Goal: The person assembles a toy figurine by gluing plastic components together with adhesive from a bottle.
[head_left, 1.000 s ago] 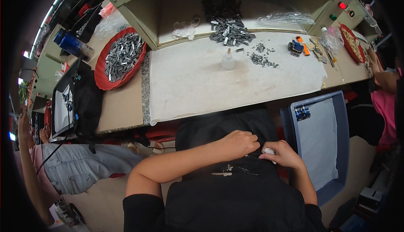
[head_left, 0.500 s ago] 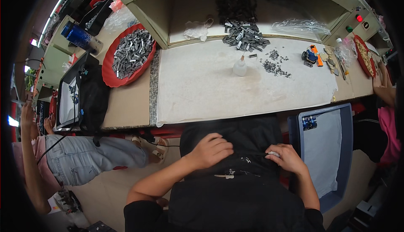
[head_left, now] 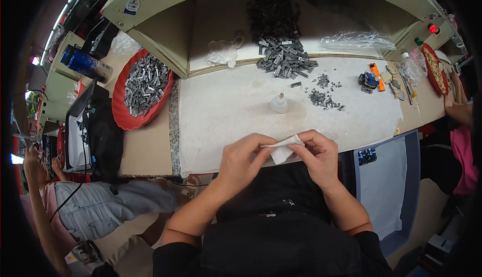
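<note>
Both hands have come up from the lap, where they lay against the dark clothing a second ago, to the near edge of the surface (head_left: pixel 241 111), and a small white folded cloth (head_left: pixel 281 149) that was not in view then is now between them. The left hand (head_left: pixel 243 159) pinches its left end with a narrow grip of thumb and fingertips; the right hand (head_left: pixel 319 156) pinches the right end the same way, so the cloth sits just above the surface edge, over the lap. By the look of it, the work has moved from the lap to handling this cloth.

As for containers: a red round tray (head_left: pixel 120 114) to the left is heaped with grey metal clips. A second red tray (head_left: pixel 434 68) at far right holds paler pieces, too small to tell. A blue-grey bin (head_left: pixel 411 176) by the right knee holds a white sheet and a small blue part. Loose grey clips (head_left: pixel 283 58) lie piled at the back, with a small white dropper bottle (head_left: pixel 279 103) standing before them.
</note>
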`<action>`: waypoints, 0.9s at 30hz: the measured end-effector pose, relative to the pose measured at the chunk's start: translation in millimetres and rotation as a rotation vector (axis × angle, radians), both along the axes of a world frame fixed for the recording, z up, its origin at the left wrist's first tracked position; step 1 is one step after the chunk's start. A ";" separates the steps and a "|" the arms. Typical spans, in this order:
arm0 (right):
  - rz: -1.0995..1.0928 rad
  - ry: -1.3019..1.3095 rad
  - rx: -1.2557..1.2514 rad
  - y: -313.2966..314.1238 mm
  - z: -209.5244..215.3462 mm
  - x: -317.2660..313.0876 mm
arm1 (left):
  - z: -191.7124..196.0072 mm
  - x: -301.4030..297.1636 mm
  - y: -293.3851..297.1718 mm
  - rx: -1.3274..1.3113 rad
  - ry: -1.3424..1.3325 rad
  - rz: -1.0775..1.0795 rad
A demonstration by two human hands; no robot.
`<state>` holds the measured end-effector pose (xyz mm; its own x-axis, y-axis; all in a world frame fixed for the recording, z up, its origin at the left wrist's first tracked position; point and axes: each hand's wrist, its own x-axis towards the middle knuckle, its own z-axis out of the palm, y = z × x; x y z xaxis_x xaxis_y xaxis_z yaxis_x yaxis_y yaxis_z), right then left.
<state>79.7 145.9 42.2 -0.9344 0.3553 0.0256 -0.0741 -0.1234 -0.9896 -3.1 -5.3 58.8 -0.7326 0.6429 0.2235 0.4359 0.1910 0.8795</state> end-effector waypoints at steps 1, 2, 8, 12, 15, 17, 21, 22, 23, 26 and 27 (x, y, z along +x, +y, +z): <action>0.004 -0.012 -0.008 -0.1 -0.5 -3.6 | 0.7 -5.2 -3.0 -0.008 -0.012 0.004; 0.032 -0.064 0.042 0.0 -0.8 -7.3 | 1.2 -10.5 -6.3 -0.008 -0.147 -0.001; -0.107 0.024 0.260 11.7 -6.9 -33.2 | -10.5 -72.2 -15.5 -0.180 -0.212 0.065; -0.202 0.021 0.270 34.8 -8.2 -42.2 | 3.8 -127.8 18.7 -0.296 0.677 0.125; -0.216 0.034 0.268 28.5 -15.8 -45.6 | 19.1 -173.7 43.5 -0.291 0.760 0.411; -0.207 0.008 0.234 26.3 -35.0 -48.2 | 14.8 -196.3 64.2 -0.789 0.450 0.389; -0.216 0.026 0.194 28.3 -42.9 -32.2 | -9.6 -202.0 65.5 -0.596 0.582 0.336; -0.199 0.040 0.175 26.6 -42.6 -31.8 | -5.8 -194.7 55.5 -0.385 0.781 0.320; -0.175 0.051 0.158 26.3 -40.9 -33.1 | 0.9 -190.3 46.0 -0.176 0.974 0.296; -0.168 0.075 0.116 27.0 -34.4 -33.0 | 60.4 -152.0 24.2 -0.025 1.158 0.085; -0.151 0.094 0.121 29.4 -37.6 -33.7 | 79.6 -146.5 14.0 0.041 1.129 0.020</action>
